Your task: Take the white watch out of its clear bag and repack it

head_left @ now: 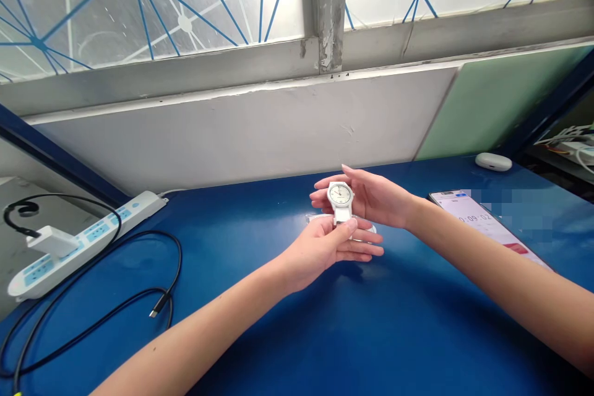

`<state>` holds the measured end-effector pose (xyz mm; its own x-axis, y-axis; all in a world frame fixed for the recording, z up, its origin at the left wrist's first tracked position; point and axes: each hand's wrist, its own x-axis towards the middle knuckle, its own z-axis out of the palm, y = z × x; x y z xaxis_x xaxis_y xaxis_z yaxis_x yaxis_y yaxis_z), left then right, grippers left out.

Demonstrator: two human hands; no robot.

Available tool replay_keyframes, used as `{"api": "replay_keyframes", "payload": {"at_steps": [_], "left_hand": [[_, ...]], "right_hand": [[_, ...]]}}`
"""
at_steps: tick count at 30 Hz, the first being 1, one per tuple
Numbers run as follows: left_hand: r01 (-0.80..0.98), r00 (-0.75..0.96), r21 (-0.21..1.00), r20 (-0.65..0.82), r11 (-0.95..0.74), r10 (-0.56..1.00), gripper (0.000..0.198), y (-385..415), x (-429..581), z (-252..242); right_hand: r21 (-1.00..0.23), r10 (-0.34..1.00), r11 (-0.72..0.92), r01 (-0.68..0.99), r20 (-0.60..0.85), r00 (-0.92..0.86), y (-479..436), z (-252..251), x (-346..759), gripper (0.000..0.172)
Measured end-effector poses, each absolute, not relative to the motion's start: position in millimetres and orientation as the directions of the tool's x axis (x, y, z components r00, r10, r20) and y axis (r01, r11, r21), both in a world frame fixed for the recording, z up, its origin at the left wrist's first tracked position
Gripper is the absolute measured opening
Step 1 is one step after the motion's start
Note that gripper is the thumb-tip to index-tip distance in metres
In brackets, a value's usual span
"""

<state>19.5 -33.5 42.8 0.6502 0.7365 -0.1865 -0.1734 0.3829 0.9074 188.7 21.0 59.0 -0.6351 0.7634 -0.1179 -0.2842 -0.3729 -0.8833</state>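
Observation:
A small white wristwatch (340, 197) with a pale round dial is held up over the middle of the blue table (288, 334). My left hand (325, 246) pinches its white strap from below, thumb on top. My right hand (371, 197) cups the watch case from behind, fingers curled around it. Under the hands something clear and flat (320, 219) lies on the table; I cannot make it out.
A white power strip (88, 238) with a plugged charger (52, 240) and a looping black cable (153, 303) lies at the left. A phone (487, 226) with a lit screen lies at the right. A white earbud case (493, 162) sits beyond it by the wall.

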Motion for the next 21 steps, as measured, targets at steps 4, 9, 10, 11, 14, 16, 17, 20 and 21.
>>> {"api": "replay_keyframes", "payload": {"at_steps": [4, 9, 10, 11, 14, 16, 17, 20, 21], "left_hand": [[-0.128, 0.630, 0.906, -0.239, 0.403, 0.739, 0.038, -32.6, 19.6, 43.2], [-0.110, 0.621, 0.886, -0.292, 0.450, 0.727, 0.039, -30.9, 19.0, 36.5], [-0.113, 0.627, 0.882, -0.294, 0.457, 0.722, 0.040, -30.9, 19.0, 35.9], [-0.118, 0.632, 0.878, -0.294, 0.465, 0.717, 0.040, -31.0, 18.9, 35.5], [-0.136, 0.640, 0.865, -0.295, 0.483, 0.709, 0.040, -31.4, 19.0, 34.9], [-0.136, 0.644, 0.858, -0.303, 0.495, 0.702, 0.040, -31.5, 18.8, 34.6], [-0.132, 0.651, 0.856, -0.305, 0.499, 0.695, 0.041, -31.4, 18.5, 34.4], [-0.126, 0.705, 0.854, -0.281, 0.505, 0.652, 0.042, -30.7, 17.1, 34.2], [-0.127, 0.724, 0.854, -0.267, 0.504, 0.635, 0.042, -30.5, 16.6, 34.2]], "right_hand": [[-0.841, 0.724, -0.429, -0.331, -0.101, -0.682, 18.6, 64.1, 188.4, 0.053], [-0.825, 0.727, -0.436, -0.361, -0.086, -0.681, 18.4, 64.3, 187.7, 0.057], [-0.823, 0.724, -0.438, -0.362, -0.085, -0.684, 18.6, 64.0, 188.0, 0.057], [-0.820, 0.720, -0.440, -0.365, -0.079, -0.689, 18.9, 63.7, 188.4, 0.058], [-0.817, 0.709, -0.440, -0.374, -0.060, -0.702, 18.9, 64.1, 189.8, 0.060], [-0.821, 0.706, -0.438, -0.367, -0.062, -0.705, 18.5, 64.7, 190.5, 0.061], [-0.824, 0.705, -0.439, -0.359, -0.067, -0.706, 18.2, 64.9, 190.6, 0.062], [-0.828, 0.697, -0.449, -0.337, -0.089, -0.711, 17.4, 64.6, 189.7, 0.063], [-0.827, 0.697, -0.452, -0.335, -0.093, -0.712, 17.1, 64.3, 189.2, 0.063]]}}
